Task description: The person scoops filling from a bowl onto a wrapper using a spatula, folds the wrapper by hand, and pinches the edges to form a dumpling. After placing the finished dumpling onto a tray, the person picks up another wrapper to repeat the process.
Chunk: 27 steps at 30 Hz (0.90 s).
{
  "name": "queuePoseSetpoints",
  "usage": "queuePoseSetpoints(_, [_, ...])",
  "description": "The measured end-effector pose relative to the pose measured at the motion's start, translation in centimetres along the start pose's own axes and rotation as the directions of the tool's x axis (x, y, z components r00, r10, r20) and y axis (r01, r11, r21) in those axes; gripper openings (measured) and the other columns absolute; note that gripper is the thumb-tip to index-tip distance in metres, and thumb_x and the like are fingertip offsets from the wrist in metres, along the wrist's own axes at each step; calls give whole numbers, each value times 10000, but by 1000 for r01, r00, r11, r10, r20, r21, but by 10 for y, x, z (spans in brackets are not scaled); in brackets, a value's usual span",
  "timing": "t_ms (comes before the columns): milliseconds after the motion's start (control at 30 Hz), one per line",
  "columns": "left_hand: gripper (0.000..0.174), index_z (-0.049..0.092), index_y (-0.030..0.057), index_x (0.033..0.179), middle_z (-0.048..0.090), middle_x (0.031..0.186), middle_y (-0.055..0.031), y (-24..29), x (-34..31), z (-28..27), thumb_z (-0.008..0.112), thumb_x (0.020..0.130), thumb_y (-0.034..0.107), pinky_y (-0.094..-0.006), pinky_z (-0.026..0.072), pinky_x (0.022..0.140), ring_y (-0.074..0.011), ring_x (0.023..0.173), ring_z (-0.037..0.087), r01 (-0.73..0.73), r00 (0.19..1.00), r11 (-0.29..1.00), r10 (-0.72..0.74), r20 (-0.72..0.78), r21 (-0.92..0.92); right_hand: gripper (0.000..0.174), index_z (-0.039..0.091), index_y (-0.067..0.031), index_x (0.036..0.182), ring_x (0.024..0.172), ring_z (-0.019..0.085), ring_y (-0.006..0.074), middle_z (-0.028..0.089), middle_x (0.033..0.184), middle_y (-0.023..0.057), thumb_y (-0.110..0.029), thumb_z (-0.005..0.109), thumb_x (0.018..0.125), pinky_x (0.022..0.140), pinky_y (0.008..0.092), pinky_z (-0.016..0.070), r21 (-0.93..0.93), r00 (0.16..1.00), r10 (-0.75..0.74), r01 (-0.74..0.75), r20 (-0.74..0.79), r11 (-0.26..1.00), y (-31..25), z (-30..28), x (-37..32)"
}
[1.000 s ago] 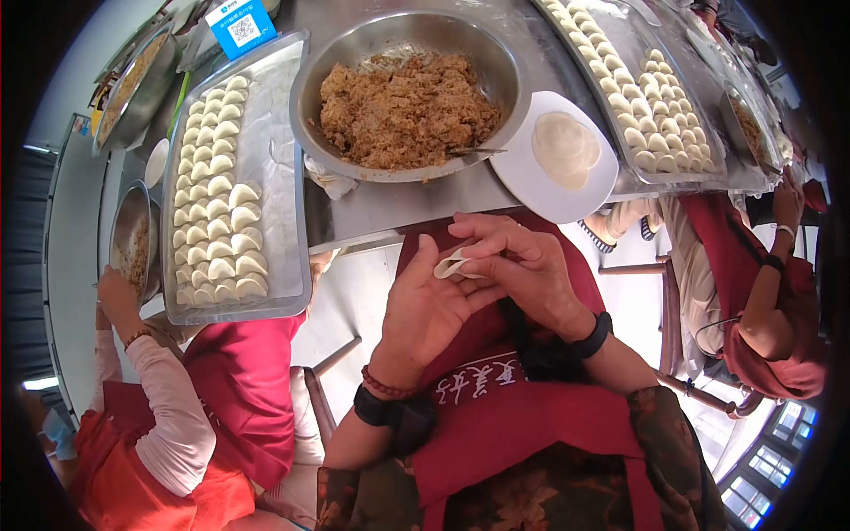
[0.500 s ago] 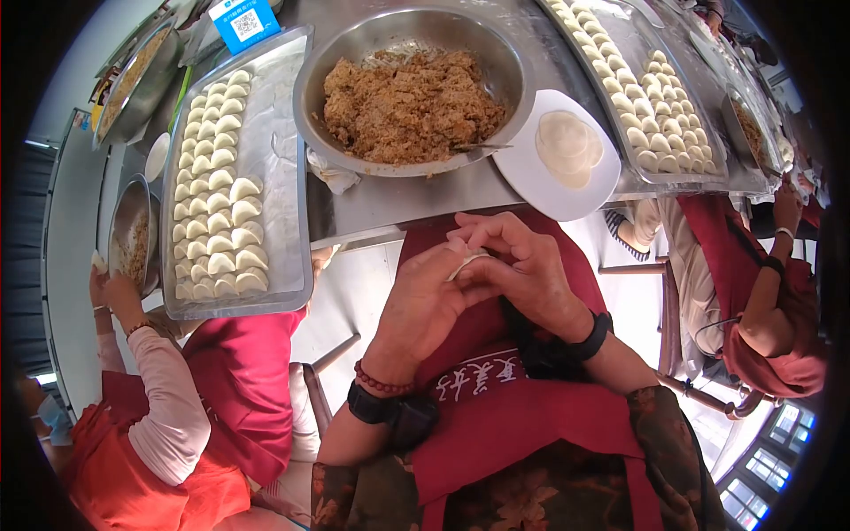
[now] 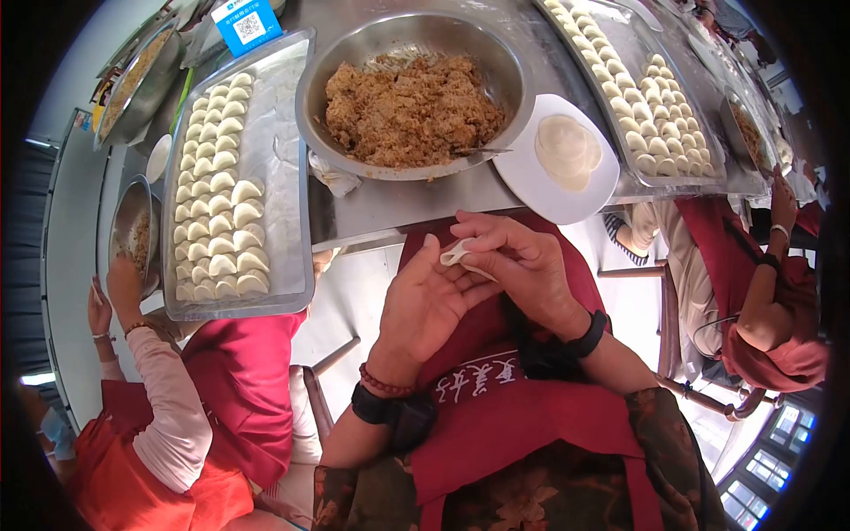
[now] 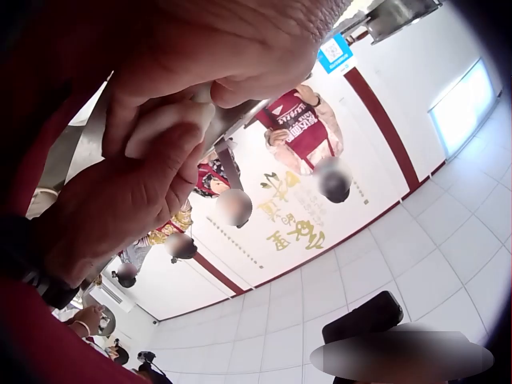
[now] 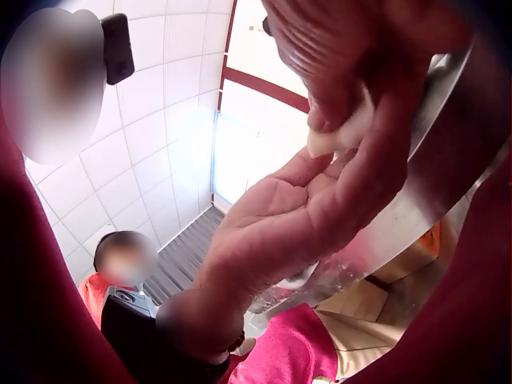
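A small folded piece of pale dough, a dumpling (image 3: 455,253), is between the hands in front of the apron. My right hand (image 3: 529,273) pinches it with thumb and fingers. Palm up, my left hand (image 3: 422,305) lies beside and below it, thumb raised and fingers extended under the right hand. The right wrist view shows the dumpling (image 5: 323,144) at the right fingertips, above the left palm (image 5: 280,212). In the left wrist view both hands surround the dumpling (image 4: 170,126), partly hiding it.
A steel bowl of brown filling (image 3: 310,97) stands ahead, beside a white plate (image 3: 553,205) bearing stacked round wrappers (image 3: 568,152). Trays of dumplings sit left (image 3: 282,186) and right (image 3: 657,44). People work at both sides; a chair (image 3: 664,310) stands at right.
The hands closed together over the dough half a second ago, and now the left thumb has lifted away. The dough has gone from an open fold to a narrower, pinched shape.
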State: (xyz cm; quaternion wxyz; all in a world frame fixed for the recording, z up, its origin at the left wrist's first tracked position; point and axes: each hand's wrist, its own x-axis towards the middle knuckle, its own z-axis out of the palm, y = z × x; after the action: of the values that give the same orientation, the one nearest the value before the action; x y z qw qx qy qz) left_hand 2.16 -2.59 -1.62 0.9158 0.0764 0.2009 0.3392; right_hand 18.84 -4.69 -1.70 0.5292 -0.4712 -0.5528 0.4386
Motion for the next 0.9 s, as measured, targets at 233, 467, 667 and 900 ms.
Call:
queuePoseSetpoints(233, [438, 499, 9, 1275, 610, 1217, -138, -3, 2, -3, 301, 1080, 347, -459, 422, 1079, -263, 1177, 572, -16, 1000, 1000, 16, -5, 11, 105, 681, -37, 953, 1185, 618, 256, 711, 1101, 104, -28, 692, 848, 954, 339, 503, -36, 999, 32, -31, 25, 999, -5, 1, 2])
queuePoseSetpoints(467, [367, 511, 0, 1273, 603, 1229, -124, 1, -1, 10, 408, 1063, 283, -443, 474, 1023, -227, 1143, 594, -45, 996, 973, 60, -61, 227, 120, 670, -46, 959, 1136, 646, 229, 706, 1104, 101, -49, 700, 843, 911, 314, 522, -83, 998, 53, -52, 13, 995, -10, 0, 1])
queuePoseSetpoints(667, [396, 492, -6, 1295, 609, 1214, -132, 0, 0, 6, 420, 1057, 302, -458, 474, 1019, -239, 1120, 607, -19, 996, 961, 41, -74, 277, 105, 670, -22, 959, 1052, 675, 183, 698, 1122, 107, -36, 687, 856, 854, 280, 547, -37, 984, 175, -174, 20, 984, -22, 3, 2])
queuePoseSetpoints(900, [405, 515, -5, 1262, 609, 1204, -136, -1, 1, 1, 392, 1065, 327, -458, 476, 1016, -261, 1123, 601, -13, 998, 996, 19, -68, 91, 101, 694, -3, 959, 1023, 668, 149, 701, 1122, 117, -4, 685, 858, 860, 284, 547, 85, 989, 148, -146, -13, 986, -3, -1, -1])
